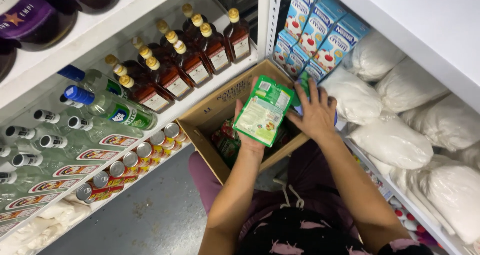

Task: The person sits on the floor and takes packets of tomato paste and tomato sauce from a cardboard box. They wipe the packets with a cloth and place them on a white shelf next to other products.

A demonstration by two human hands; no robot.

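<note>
My left hand (248, 139) holds a green and white pouch (263, 110) upright over an open cardboard box (210, 116). Inside the box lie more green and red packets (228, 141). My right hand (316, 114) reaches past the pouch toward the shelf, its fingers spread on a blue item beside a white sack (353, 98); whether it grips anything is unclear. Blue cream cartons (317, 31) stand on the shelf just above that hand.
Left shelves carry brown liquor bottles (190, 60), clear bottles with blue caps (107, 105), small clear bottles (35, 150) and a row of cans (131, 165). White sacks (425, 130) fill the right shelves. Grey floor (150, 220) lies below.
</note>
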